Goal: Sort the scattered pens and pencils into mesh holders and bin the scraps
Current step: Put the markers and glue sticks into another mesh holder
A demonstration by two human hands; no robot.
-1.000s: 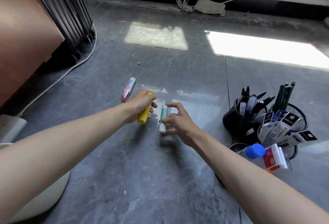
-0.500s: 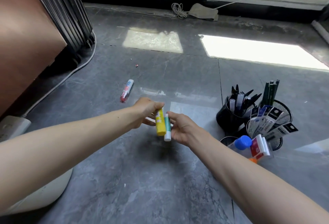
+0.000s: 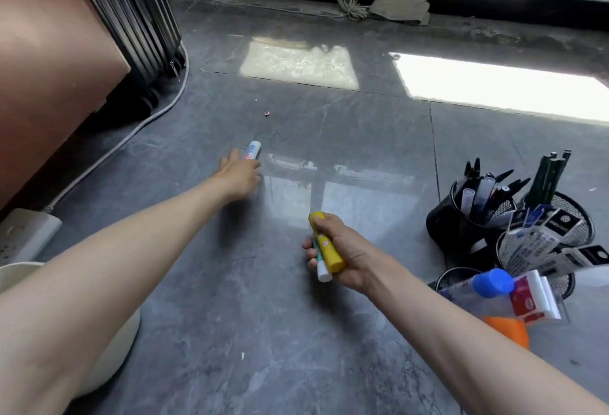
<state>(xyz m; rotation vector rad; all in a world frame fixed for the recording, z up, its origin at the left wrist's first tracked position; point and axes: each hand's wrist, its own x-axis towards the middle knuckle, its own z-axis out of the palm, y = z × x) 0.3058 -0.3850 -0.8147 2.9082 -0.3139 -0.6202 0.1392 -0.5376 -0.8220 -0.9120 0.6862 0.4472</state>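
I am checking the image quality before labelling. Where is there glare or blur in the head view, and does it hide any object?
Head view: sunlight makes a blown-out patch on the floor at upper right, with softer reflections mid-floor; no object lies in it. The left hand is motion-blurred at the red-and-white marker; the right hand with the yellow marker is sharper. Edges bend from the wide lens.

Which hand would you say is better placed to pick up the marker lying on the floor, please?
Left. The left hand is already at the marker, while the right hand is full.
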